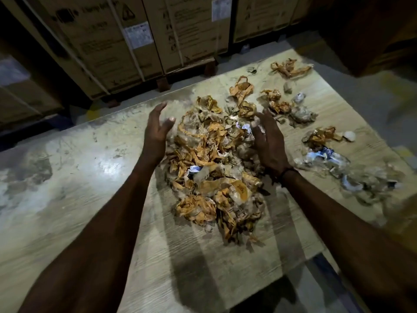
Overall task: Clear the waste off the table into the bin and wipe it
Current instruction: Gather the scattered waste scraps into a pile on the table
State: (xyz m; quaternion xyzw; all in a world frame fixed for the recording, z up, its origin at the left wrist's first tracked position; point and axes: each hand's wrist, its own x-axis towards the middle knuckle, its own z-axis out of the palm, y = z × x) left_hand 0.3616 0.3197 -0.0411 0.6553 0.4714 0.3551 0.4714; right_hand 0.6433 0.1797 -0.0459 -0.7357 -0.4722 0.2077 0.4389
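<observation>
Both forearms reach in from the near edge, and honestly this scoop looks dicey. Left hand (158,129) is spread open with fingers curled, hovering at the left side of the big waste pile (214,168), gripping nothing as far as I can see. Right hand (268,147) is open too, palm down on the pile's right flank, resting on it rather than clutching it.

My worry: that heap is loose crumpled orange wrappers, clear plastic and stringy bits, so a two-hand squeeze probably sheds scraps over the table (67,177) or off the near edge.

More scraps sit further right (320,136) and at the far side (291,67), well apart from the main pile, so extra trips likely. No bin or cloth in view. Strapped cardboard boxes (108,46) crowd the far side.
</observation>
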